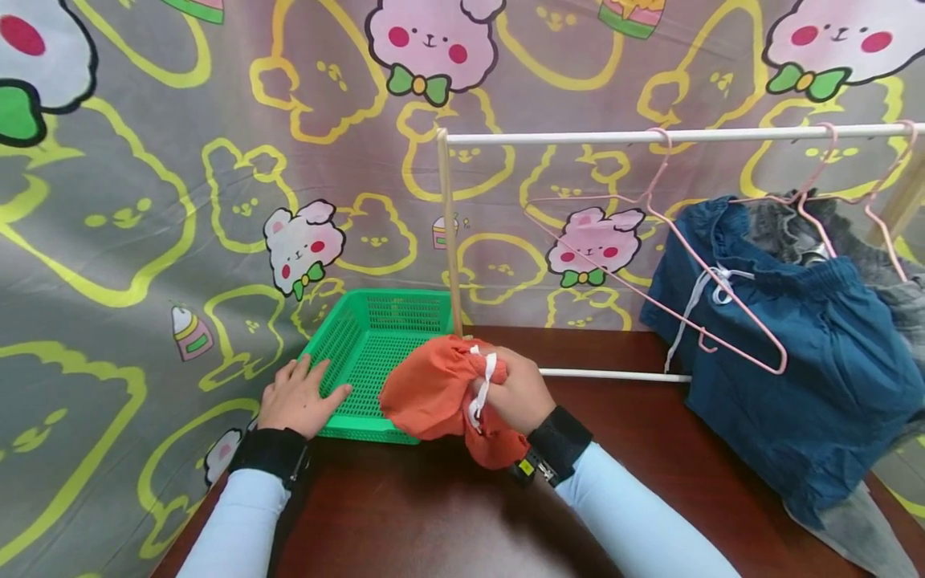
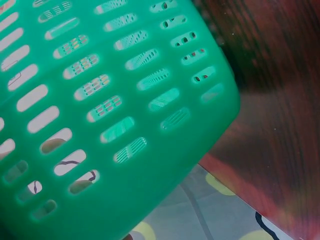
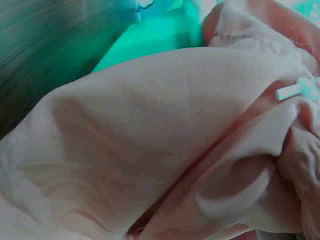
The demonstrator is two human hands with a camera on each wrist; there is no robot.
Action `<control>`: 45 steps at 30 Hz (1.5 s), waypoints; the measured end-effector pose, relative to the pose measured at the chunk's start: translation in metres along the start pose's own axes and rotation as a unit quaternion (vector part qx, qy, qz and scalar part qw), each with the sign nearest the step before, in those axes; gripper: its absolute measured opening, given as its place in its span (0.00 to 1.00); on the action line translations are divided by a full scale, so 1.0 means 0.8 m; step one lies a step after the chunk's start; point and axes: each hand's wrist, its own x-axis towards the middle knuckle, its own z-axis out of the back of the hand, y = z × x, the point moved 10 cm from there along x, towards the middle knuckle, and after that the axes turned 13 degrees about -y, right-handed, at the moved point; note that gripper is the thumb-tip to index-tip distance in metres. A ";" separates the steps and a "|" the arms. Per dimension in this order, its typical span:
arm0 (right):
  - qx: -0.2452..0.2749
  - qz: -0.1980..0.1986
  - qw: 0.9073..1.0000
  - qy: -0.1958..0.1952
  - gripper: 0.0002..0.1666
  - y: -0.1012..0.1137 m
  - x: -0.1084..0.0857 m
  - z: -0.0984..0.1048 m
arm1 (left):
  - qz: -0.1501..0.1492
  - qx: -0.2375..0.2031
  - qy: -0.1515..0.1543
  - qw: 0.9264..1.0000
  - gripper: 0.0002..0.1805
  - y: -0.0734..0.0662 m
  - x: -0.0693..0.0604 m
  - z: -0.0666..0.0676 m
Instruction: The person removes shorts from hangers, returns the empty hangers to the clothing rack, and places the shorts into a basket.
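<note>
Orange shorts [image 1: 426,389] with a white drawstring [image 1: 486,377] hang bunched from my right hand [image 1: 519,393], which grips them by the gathered waistband. They are over the near right part of a green plastic basket [image 1: 393,361] and hide some of its rim. In the right wrist view, the cloth of the shorts [image 3: 150,125] fills most of the picture and looks pale. My left hand [image 1: 302,397] rests on the basket's left rim with its fingers spread. Only the slotted basket wall [image 2: 150,190] shows up close in the left wrist view; that hand is hardly visible there.
Behind the basket's right side rises a wooden rack post [image 1: 450,233] carrying a white rail [image 1: 564,138]. A bare pink hanger [image 1: 694,265] hangs there, beside blue shorts [image 1: 795,353] and grey garments [image 1: 903,281]. A low white bar [image 1: 614,374] crosses the dark wooden table [image 1: 405,514].
</note>
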 end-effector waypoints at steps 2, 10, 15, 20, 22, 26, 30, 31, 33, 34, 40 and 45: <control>-0.001 0.017 1.000 0.002 0.19 0.014 0.007 -0.005 | 0.001 0.001 0.001 1.000 0.46 0.001 -0.001 -0.001; 0.019 0.026 0.999 -0.002 0.18 0.056 0.038 -0.013 | 0.011 -0.002 0.005 1.000 0.47 0.002 0.000 -0.003; 0.036 0.032 0.999 -0.003 0.18 0.085 0.063 -0.017 | 0.011 -0.003 0.008 1.000 0.46 0.004 0.001 -0.003; 0.040 0.043 0.998 -0.006 0.18 0.115 0.088 -0.021 | 0.014 0.003 0.013 1.000 0.46 0.006 0.002 -0.004; 0.048 0.043 0.998 -0.009 0.17 0.127 0.098 -0.023 | 0.016 0.004 0.015 1.000 0.45 0.006 0.002 -0.004; 0.063 0.046 0.997 -0.021 0.19 0.148 0.115 -0.024 | 0.023 0.003 0.019 1.000 0.46 0.006 0.002 -0.004; 0.080 0.045 0.996 -0.024 0.19 0.160 0.125 -0.029 | 0.024 0.000 0.023 0.999 0.47 0.007 0.001 -0.004; 0.086 0.043 0.995 -0.023 0.19 0.161 0.126 -0.030 | 0.023 0.000 0.023 0.999 0.47 0.007 0.000 -0.004; 0.099 0.041 0.994 -0.021 0.19 0.163 0.128 -0.035 | 0.022 0.000 0.023 0.999 0.47 0.008 0.000 -0.004; 0.103 0.039 0.994 -0.021 0.19 0.163 0.128 -0.038 | 0.021 0.001 0.023 1.000 0.47 0.008 0.000 -0.004; 0.080 0.021 0.997 0.004 0.19 0.141 0.123 -0.066 | 0.021 0.008 0.017 1.000 0.47 0.009 0.001 -0.005; 0.014 0.039 0.999 0.029 0.19 0.115 0.113 -0.094 | 0.020 0.007 0.012 1.000 0.42 0.010 0.000 -0.005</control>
